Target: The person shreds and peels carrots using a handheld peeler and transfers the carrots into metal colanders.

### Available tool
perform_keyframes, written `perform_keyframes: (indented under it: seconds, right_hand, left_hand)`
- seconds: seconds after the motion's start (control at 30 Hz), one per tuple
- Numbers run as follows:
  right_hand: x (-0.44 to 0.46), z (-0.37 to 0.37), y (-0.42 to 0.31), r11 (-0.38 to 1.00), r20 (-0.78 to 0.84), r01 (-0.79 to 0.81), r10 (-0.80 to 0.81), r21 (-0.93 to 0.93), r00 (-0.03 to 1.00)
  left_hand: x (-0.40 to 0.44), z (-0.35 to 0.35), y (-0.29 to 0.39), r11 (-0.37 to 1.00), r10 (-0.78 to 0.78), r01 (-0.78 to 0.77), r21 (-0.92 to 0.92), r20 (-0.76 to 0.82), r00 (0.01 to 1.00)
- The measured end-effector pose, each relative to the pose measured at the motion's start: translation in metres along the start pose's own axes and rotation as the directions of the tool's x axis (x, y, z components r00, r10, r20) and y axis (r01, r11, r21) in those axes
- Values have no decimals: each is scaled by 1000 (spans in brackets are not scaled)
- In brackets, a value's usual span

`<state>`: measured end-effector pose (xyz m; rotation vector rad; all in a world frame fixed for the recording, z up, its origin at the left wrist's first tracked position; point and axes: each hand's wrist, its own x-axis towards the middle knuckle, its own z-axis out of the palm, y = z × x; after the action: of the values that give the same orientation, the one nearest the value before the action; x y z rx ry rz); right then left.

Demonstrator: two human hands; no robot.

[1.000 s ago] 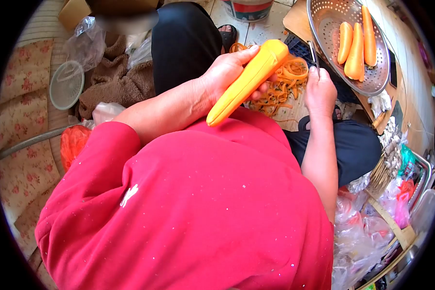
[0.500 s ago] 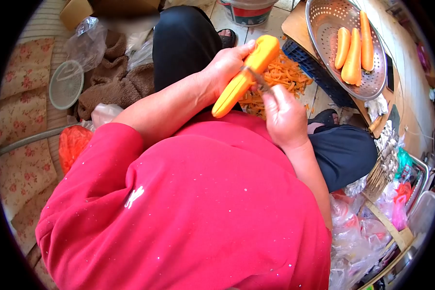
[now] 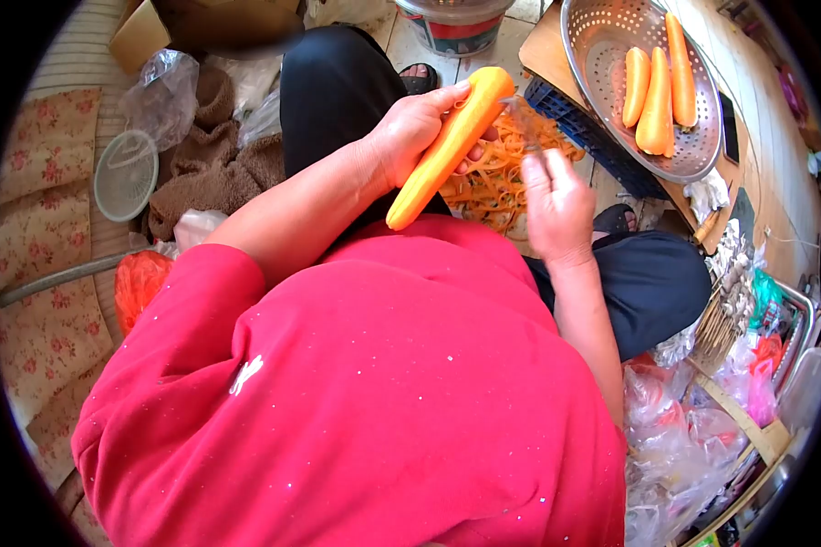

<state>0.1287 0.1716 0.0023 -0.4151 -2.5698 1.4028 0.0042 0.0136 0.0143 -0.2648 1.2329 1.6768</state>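
Note:
My left hand [image 3: 412, 130] is wrapped round a large carrot [image 3: 447, 157], which slants with its thick end up and its narrow end towards my body. In my right hand [image 3: 557, 205] is a peeler [image 3: 525, 126], blurred by motion, its head beside the upper right side of the carrot. My right fingers are closed on its handle. Beneath both hands lies a heap of orange carrot peelings [image 3: 489, 193], partly hidden by the carrot and my hands.
At the upper right a metal colander [image 3: 600, 109] holds three carrots [image 3: 656, 109] on a wooden board [image 3: 545, 50] over a blue crate [image 3: 570, 118]. A bucket [image 3: 456, 27] stands ahead. Plastic bags [image 3: 675, 447] lie at right; a brown cloth [image 3: 212, 187] and a round strainer [image 3: 126, 175] at left.
The peeler has moved up and right, from across the middle of the carrot to near its thick end. The carrot has shifted slightly left and down.

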Motion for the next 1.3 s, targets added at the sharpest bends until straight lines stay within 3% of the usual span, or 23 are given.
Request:
perform_keyframes:
  seconds: [0.13, 0.27, 0.4, 0.5, 0.57, 0.63, 0.7, 0.83, 0.93, 1.03, 1.1, 1.13, 1.17, 1.2, 1.23, 1.3]
  right_hand:
    - [-10, 8, -8, 981, 71, 191, -188, -38, 980]
    - [-10, 13, -4, 955, 86, 265, -255, -133, 963]
    - [-3, 12, -1, 953, 48, 239, -234, -185, 971]
    - [16, 8, 17, 991, -78, -3, -7, -133, 997]
    - [34, -3, 58, 961, -26, -218, 217, -170, 976]
    - [35, -8, 67, 965, -66, -228, 221, -130, 973]
    - [36, -6, 62, 970, -91, -223, 215, -96, 972]
    - [12, -2, 7, 994, 10, -105, 105, 24, 994]
    - [-11, 8, -13, 981, 85, 192, -193, 15, 978]
    - [-14, 12, -14, 953, 149, 304, -300, -6, 942]
    - [-6, 13, -6, 971, 62, 200, -193, -129, 979]
    - [2, 10, 3, 986, 34, 70, -65, -153, 997]
    - [13, 3, 10, 988, 9, -44, 46, -146, 999]
    - [23, -1, 26, 988, -3, -114, 114, -101, 993]
    - [34, -9, 43, 934, 70, -320, 334, -155, 940]
    - [37, -9, 61, 962, -37, -273, 274, 16, 961]
  left_hand:
    - [7, 0, -1, 998, -16, 17, 52, -26, 1000]
    - [0, 8, -2, 998, 0, 6, 66, -87, 996]
    - [-6, 17, 1, 990, -53, 71, 125, -144, 988]
    - [-7, 11, -2, 992, -71, 71, 108, -7, 997]
    - [-20, 13, -2, 990, -124, 121, 67, 43, 991]
    - [-25, 10, -4, 992, -91, 76, 96, 161, 983]
    - [-20, 8, -3, 990, -64, 47, 136, 127, 990]
    - [-7, 3, 0, 995, -92, 94, -28, 55, 994]
    - [5, -1, -3, 997, -50, 48, -65, -30, 998]
    - [11, 4, -8, 992, 17, -30, -124, -101, 995]
    - [5, 5, -8, 997, -46, 42, -64, -54, 997]
    - [-2, 6, -8, 994, -114, 114, 1, -12, 993]
    - [-8, 4, -8, 993, -117, 117, 3, -12, 993]
    - [-16, 2, -8, 989, -142, 138, 45, 88, 986]
    - [-22, 1, -8, 983, -175, 160, 92, 186, 967]
    - [-24, 2, -8, 982, -174, 156, 105, 195, 965]
